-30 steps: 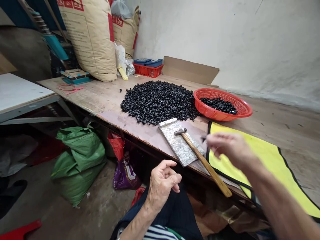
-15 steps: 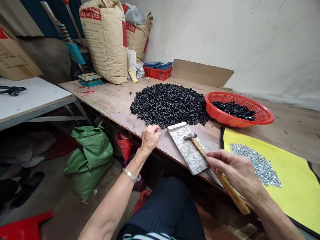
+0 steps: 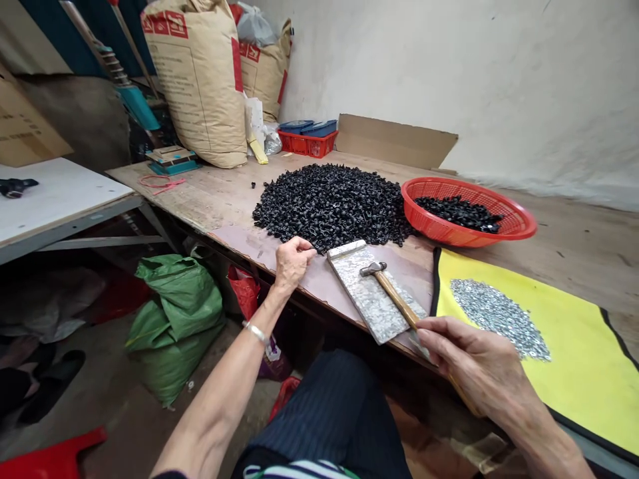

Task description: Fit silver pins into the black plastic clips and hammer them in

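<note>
My right hand (image 3: 474,362) is closed around the wooden handle of a hammer (image 3: 392,293). The hammer's metal head lies over a worn, silvery metal plate (image 3: 367,309) with a raised bar along its far end. At the front edge of a large heap of small black plastic parts (image 3: 329,203), my left hand (image 3: 293,263) has its thumb and fingers pinched together; whatever they hold is too small or hidden to make out. To the right, a pile of small shiny metal pieces (image 3: 499,316) is spread on a yellow cloth (image 3: 574,359) with black edging.
A red plastic basket (image 3: 519,216) holding more black parts stands right of the heap. Behind are a red crate (image 3: 309,143) with blue lids, a cardboard strip (image 3: 394,141) and large paper sacks (image 3: 197,86). A green sack (image 3: 177,319) sits on the floor left of the table edge.
My left hand has come down to the front edge of the black heap, fingers pinched. My right hand has closed more fully around the hammer handle. The view has shifted slightly.
</note>
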### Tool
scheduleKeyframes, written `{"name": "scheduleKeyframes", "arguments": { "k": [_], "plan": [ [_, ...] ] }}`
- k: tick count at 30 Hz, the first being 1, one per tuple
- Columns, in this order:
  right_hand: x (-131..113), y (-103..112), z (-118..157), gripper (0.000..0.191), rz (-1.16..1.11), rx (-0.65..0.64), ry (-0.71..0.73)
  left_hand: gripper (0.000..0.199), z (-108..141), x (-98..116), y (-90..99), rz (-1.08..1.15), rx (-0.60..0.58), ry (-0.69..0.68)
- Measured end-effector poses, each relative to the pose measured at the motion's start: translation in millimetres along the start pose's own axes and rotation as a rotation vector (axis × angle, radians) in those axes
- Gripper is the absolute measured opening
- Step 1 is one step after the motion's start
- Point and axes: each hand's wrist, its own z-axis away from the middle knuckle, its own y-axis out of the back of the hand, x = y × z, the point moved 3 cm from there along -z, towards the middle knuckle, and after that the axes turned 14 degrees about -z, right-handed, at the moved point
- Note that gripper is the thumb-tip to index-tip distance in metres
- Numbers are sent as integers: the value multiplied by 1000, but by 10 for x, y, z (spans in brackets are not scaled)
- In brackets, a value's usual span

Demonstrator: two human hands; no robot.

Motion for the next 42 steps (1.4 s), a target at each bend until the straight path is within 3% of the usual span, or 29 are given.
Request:
{"name": "scheduleKeyframes", "arguments": {
  "k": [2, 4, 6, 10, 14, 22, 25, 27, 31, 33, 37, 42],
  "plan": [
    [-51, -164, 91, 28, -95, -20, 10, 15, 359, 131, -5, 145, -37, 42],
    [-107, -356, 182, 28, -197, -38, 50, 20, 787, 229, -87, 636, -204, 242],
    [-145, -537, 261, 28, -288, -19, 140, 20, 1188, 305, -188, 919, -398, 459],
    [-105, -744, 391, 20, -263, 107, 304, 21, 1596, 303, -269, 1090, -470, 683],
    [5, -780, 470, 12, -288, 82, 217, 19, 1628, 240, -273, 1144, -476, 643],
    [18, -823, 528, 19, -597, -9, -25, 22, 1765, 207, -424, 1351, -706, 450],
    [56, -806, 530, 16, -650, 12, -66, 21, 1781, 184, -454, 1338, -728, 419],
    [60, -737, 516, 11, -539, 31, 29, 19, 1766, 160, -441, 1266, -700, 413],
    [-61, -571, 492, 10, -89, -5, 516, 13, 1739, 113, -404, 1003, -651, 359],
    [-103, -529, 484, 15, 83, -61, 682, 13, 1744, 106, -404, 931, -642, 346],
    [-70, -503, 452, 20, 188, -165, 723, 22, 1772, 138, -412, 914, -656, 350],
    [-32, -517, 512, 23, 145, -199, 774, 17, 1824, 200, -419, 905, -706, 343]
  ]
}}
